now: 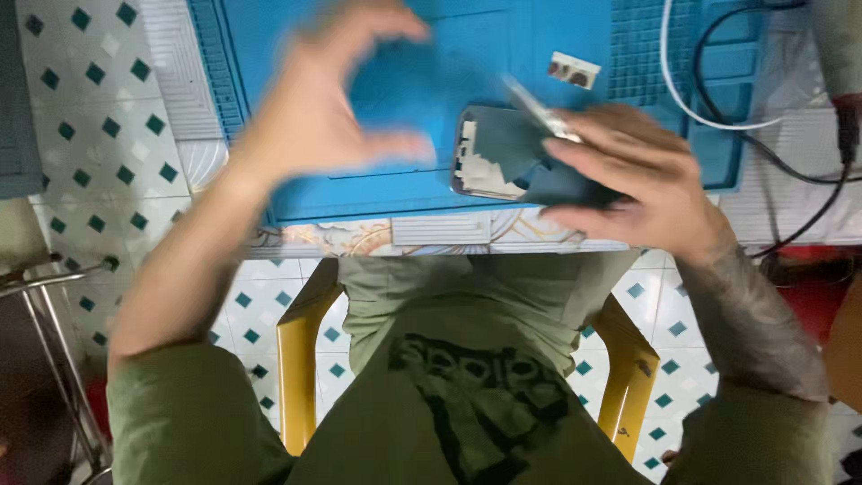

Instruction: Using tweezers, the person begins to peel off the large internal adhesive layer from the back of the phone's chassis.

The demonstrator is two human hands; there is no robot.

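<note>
My right hand (628, 171) grips an opened phone body (492, 151) by its right side and also holds thin metal tweezers (539, 110) that slant across it. The phone lies over the near edge of a blue work mat (431, 45); pale patches show on its left half. My left hand (323, 99) hovers above the mat to the left of the phone, blurred, with fingers spread and nothing in it.
A small pale part (573, 69) with dark spots lies on the mat behind the phone. White and black cables (718, 117) curl at the mat's right end. A yellow plastic chair (301, 377) is under me, over a diamond-patterned tile floor (90, 135). A metal frame (45, 296) stands at left.
</note>
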